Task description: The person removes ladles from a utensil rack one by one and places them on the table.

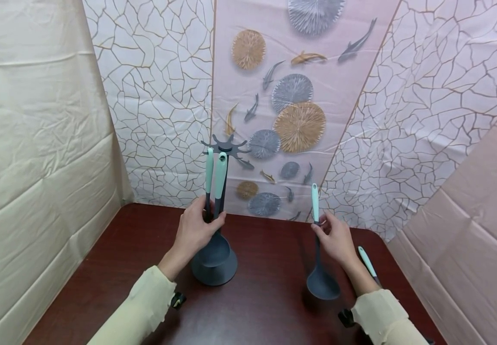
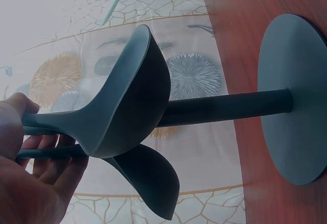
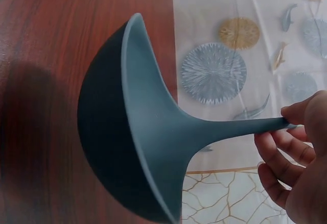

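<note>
A dark utensil stand with a round base [image 1: 227,275], a post [image 2: 219,110] and a hooked top [image 1: 225,144] stands on the table. In front of its post, my left hand [image 1: 194,227] grips the stems of a dark ladle [image 2: 122,101] and a second utensil with a curved head [image 2: 150,178]; their mint handles [image 1: 220,176] rise to the hooks. Farther right, my right hand [image 1: 336,237] pinches another ladle [image 1: 322,283] by its dark stem just below the mint handle [image 1: 315,203]. It is upright, its bowl low over the table.
Another mint-handled utensil [image 1: 367,261] lies at the table's right side, partly hidden by the right forearm. The dark red table [image 1: 265,306] is bordered by patterned cloth [image 1: 153,96] behind and plain cloth [image 1: 46,167] at the left.
</note>
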Tool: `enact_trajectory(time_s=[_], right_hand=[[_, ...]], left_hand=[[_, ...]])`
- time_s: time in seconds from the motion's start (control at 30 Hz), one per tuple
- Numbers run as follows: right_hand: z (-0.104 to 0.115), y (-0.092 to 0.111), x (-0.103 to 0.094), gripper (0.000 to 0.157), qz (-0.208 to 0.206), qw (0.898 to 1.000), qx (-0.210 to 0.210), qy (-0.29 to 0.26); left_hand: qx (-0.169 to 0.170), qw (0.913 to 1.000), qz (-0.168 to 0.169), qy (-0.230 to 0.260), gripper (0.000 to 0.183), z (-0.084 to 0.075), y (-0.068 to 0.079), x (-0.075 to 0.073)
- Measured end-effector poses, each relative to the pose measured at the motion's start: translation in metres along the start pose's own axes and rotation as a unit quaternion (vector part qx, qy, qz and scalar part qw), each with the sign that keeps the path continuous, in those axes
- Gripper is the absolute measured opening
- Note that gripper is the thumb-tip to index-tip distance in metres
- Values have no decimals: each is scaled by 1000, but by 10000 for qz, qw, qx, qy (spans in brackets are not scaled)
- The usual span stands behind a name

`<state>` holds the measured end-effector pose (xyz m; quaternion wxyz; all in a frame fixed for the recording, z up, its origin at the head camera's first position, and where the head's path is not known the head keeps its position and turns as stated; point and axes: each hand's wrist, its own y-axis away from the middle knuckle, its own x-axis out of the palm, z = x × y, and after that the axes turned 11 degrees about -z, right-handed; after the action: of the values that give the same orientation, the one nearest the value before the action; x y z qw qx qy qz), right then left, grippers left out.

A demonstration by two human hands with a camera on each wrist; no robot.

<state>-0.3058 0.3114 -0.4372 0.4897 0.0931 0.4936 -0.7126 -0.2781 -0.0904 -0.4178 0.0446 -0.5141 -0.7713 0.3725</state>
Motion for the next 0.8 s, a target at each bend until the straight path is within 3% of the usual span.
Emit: enact_trajectory(time_s=[0.8], right_hand=[[-18, 19, -3, 15, 673, 9941, 684, 510]], left_hand=[[-110, 9999, 76, -17, 27, 1, 1, -1]])
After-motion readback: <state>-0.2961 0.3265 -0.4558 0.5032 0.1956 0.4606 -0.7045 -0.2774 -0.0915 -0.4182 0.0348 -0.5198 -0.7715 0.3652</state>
